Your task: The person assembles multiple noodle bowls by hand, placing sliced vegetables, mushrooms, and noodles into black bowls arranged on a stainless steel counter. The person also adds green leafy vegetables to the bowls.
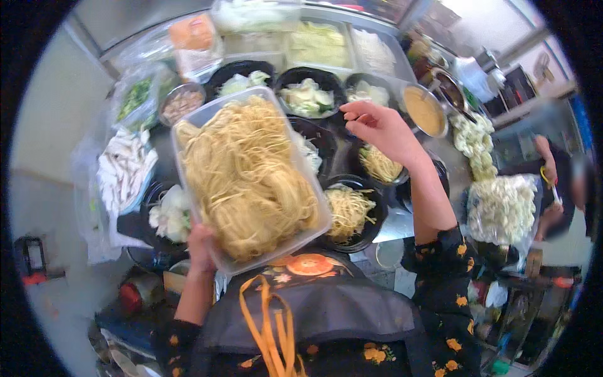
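My left hand (202, 248) grips the near left side of a clear rectangular plastic tub (321, 217), tilted above the table. Pale yellow noodles (235, 182) fill the tub in tangled heaps. To its right, my right hand (386, 135) is raised over the black bowls, fingers loosely bent and apart from the thumb, with nothing visible in them. Below that hand, one bowl holds a small portion of noodles (379, 164). Another portion of noodles (347, 213) lies in a black bowl (375, 231) nearer to me. The tub partly hides the bowls beneath it.
Black bowls of pale sliced vegetables (306, 97) stand behind the tub. Farther back are trays of shredded food (319, 45). A pot of tan sauce (424, 110) sits at right, a folded white cloth (125, 166) at left. Another person (556, 176) is at far right.
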A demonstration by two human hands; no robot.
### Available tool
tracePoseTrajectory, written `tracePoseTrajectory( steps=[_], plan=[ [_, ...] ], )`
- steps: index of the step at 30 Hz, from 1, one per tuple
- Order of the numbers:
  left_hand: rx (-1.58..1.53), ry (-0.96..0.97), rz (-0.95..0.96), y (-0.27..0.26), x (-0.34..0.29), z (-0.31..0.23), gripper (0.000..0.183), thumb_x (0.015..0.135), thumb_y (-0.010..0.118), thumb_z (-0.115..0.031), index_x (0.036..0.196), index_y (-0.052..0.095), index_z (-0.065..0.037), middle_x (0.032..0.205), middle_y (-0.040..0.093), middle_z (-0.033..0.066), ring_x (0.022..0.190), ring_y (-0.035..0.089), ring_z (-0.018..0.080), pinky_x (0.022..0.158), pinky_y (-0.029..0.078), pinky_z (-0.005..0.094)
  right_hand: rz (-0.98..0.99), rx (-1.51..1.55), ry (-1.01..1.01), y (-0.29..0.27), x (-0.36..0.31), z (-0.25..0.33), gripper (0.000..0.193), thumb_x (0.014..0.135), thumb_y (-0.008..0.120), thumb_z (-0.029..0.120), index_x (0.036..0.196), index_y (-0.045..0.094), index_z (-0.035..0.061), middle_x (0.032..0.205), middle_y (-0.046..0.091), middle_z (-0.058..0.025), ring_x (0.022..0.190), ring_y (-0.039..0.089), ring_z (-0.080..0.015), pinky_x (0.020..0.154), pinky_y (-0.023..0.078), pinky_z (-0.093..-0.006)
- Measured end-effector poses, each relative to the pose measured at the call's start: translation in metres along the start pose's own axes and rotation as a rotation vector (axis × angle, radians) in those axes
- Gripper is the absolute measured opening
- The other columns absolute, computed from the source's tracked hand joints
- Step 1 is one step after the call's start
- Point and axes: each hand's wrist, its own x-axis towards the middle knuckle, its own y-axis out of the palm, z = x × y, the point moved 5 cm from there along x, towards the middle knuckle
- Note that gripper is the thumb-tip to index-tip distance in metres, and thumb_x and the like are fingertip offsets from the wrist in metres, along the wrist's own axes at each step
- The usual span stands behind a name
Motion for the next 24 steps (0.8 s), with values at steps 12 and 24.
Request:
tracePoseTrajectory(
  steps=[12,24],
  plan=[
    [-0.443,-0.077,0.057,0.071,-0.005,-0.036,0.086,0.06,0.049,-0.011,0.14,0.018,-0.009,0.135,0.035,0.0167,0.123,0.04,0.0326,0.103,0.036,0.044,0.094,-0.629,-0.308,0.136,0.057,0.082,0.06,0.069,0.071,0.033,0.121,0.049,0.0136,0.115,0.052,-0.019,0.106,0.052,-0.0384,0.084,0.048,-0.0448],
    [-0.431,0.006,0.119,0.07,-0.002,-0.038,0.089,0.06,0.048,-0.012,0.142,0.014,-0.008,0.137,0.033,0.0175,0.125,0.038,0.0322,0.104,0.034,0.0429,0.07,-0.196,-0.29,0.097,0.074,0.112,0.024,0.073,0.06,0.012,0.096,0.063,0.0061,0.081,0.06,-0.0115,0.076,0.059,-0.0213,0.072,0.048,-0.0321]
  ],
)
